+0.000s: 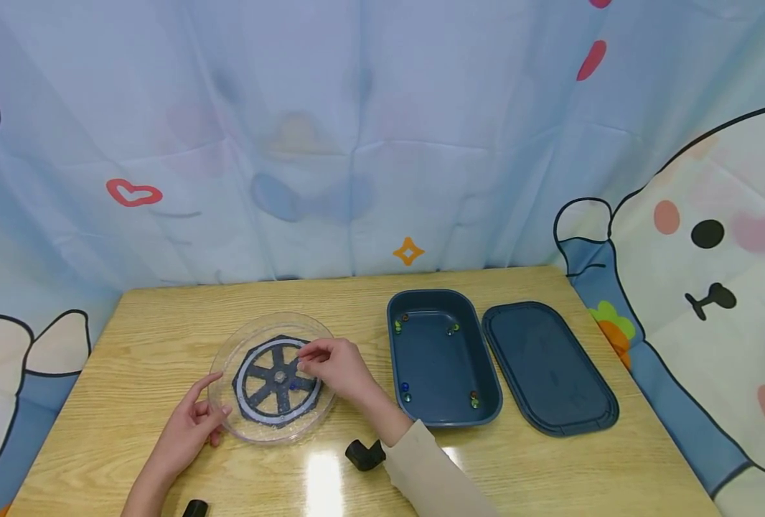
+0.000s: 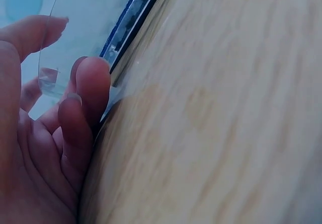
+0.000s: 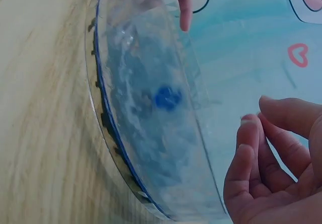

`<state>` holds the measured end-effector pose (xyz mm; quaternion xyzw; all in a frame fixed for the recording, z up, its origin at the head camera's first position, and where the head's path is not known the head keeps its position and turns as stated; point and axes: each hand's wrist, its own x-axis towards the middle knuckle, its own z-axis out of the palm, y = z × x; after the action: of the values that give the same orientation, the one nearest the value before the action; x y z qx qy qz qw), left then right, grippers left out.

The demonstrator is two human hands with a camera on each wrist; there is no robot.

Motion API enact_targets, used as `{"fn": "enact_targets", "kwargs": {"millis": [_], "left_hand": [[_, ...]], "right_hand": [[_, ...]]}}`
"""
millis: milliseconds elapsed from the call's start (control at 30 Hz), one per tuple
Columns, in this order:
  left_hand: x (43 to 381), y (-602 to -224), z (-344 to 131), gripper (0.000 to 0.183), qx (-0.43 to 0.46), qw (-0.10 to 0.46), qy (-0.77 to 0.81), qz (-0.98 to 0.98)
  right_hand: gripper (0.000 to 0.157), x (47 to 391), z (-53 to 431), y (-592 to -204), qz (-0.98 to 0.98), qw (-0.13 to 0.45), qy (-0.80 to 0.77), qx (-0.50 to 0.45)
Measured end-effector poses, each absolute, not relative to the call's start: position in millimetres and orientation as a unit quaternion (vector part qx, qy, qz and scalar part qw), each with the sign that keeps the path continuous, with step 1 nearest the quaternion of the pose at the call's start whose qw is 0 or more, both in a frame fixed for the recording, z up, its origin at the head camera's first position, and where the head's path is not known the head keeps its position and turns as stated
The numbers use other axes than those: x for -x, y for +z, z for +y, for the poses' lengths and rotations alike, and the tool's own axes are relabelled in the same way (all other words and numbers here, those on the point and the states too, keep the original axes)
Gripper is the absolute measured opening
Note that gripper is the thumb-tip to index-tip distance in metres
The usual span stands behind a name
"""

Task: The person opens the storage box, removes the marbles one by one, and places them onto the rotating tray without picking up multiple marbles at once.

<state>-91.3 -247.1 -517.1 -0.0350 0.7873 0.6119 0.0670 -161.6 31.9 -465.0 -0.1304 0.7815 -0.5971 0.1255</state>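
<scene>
A clear round dish [image 1: 253, 430] stands on the table at the left, showing a dark six-spoked wheel pattern [image 1: 263, 391] with a pale ring. My left hand [image 1: 191, 429] holds the dish's left side, fingers and thumb at its wall; the left wrist view shows bent fingers [image 2: 93, 90] low against it. Over the dish's right part is my right hand [image 1: 339, 365], its fingers bent and nothing visible between the fingertips [image 3: 247, 126]. A blue marble [image 1: 293, 386] lies in the dish below this hand, blurred in the right wrist view.
Right of the dish, a dark blue rectangular box [image 1: 443, 421] has several coloured marbles in its corners. Its matching lid [image 1: 550, 366] lies to its right. A black angled piece [image 1: 364, 455] shows by the right sleeve, another black piece [image 1: 196, 508] at the front. A printed curtain [image 1: 357, 143] hangs behind.
</scene>
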Motion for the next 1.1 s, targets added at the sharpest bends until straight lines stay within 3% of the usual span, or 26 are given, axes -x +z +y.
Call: {"fn": "enact_targets", "kwargs": {"millis": [233,633,1100], "left_hand": [[89.8,-520.0,-248.6,0.063,0.029,0.061,0.610,0.789],[90.5,-513.9,-247.8,0.063,0.030,0.064,0.607,0.792],[91.5,-518.5,-248.6,0.063,0.017,0.056,0.616,0.786]], "right_hand": [[0.021,165.9,46.9,-447.5,0.767,0.136,-0.613,0.131],[0.022,193.7,99.9,-400.4,0.783,0.071,-0.608,0.113],[0.032,236.4,174.2,-427.5,0.791,0.051,-0.608,0.049]]}}
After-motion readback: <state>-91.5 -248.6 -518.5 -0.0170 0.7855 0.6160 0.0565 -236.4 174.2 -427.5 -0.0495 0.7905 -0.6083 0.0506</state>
